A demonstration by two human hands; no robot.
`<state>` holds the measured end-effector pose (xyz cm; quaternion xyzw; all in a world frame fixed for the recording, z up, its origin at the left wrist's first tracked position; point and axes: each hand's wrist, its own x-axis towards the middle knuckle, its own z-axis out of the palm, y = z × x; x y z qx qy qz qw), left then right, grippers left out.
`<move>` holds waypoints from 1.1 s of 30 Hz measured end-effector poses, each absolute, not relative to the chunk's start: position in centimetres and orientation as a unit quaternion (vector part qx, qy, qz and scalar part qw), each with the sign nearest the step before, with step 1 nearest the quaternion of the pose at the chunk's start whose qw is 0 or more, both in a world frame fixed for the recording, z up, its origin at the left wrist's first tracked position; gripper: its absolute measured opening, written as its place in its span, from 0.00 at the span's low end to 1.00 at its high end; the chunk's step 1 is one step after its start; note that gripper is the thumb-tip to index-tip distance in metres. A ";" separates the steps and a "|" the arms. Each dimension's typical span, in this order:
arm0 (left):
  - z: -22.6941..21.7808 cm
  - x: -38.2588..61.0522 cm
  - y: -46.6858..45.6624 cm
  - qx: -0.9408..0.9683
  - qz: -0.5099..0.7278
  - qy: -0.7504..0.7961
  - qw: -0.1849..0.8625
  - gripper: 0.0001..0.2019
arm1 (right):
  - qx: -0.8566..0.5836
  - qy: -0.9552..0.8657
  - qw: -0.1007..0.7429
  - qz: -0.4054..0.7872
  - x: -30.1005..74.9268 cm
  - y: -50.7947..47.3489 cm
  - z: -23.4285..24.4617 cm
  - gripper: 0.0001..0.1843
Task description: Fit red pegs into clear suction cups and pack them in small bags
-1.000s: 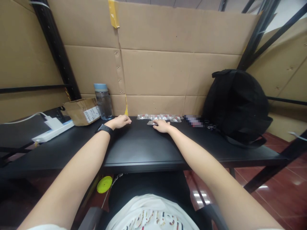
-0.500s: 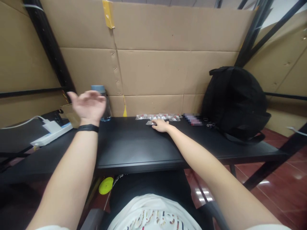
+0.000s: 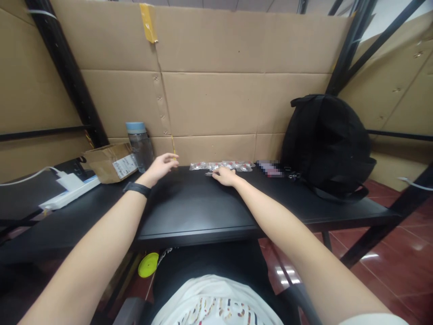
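While our right hand (image 3: pixel 223 176) pinches packet (image 3: pixel 208 173) near frame centre, exposed end points left, toward our left hand (image 3: pixel 162 166), left of centre, farther off, loosely spread, seemingly empty; packet's long axis unclear under grip.

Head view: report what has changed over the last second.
The left hand swung up and left, palm raised before the bottle, then came back down to the right; nothing can be seen in it. The right hand stays at the small packet. The bottle, cardboard box and backpack stand as they were.
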<state>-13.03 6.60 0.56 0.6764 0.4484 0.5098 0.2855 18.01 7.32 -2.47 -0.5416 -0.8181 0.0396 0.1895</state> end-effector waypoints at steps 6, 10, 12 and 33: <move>-2.2 -6.4 5.7 0.851 0.360 0.362 0.119 0.22 | -0.501 -0.829 0.249 0.016 18.2 7.7 -2.0 0.17; -3.0 -5.3 5.1 0.887 0.284 0.345 0.114 0.30 | -0.428 -0.846 0.317 0.028 18.8 8.3 -1.8 0.15; -3.1 -5.4 5.2 0.887 0.267 0.353 0.128 0.32 | -0.413 -0.849 0.328 0.040 19.1 8.4 -1.7 0.14; -1.5 -4.3 2.7 0.900 0.285 0.323 0.066 0.13 | -0.381 -0.834 0.386 0.108 19.9 6.0 0.3 0.12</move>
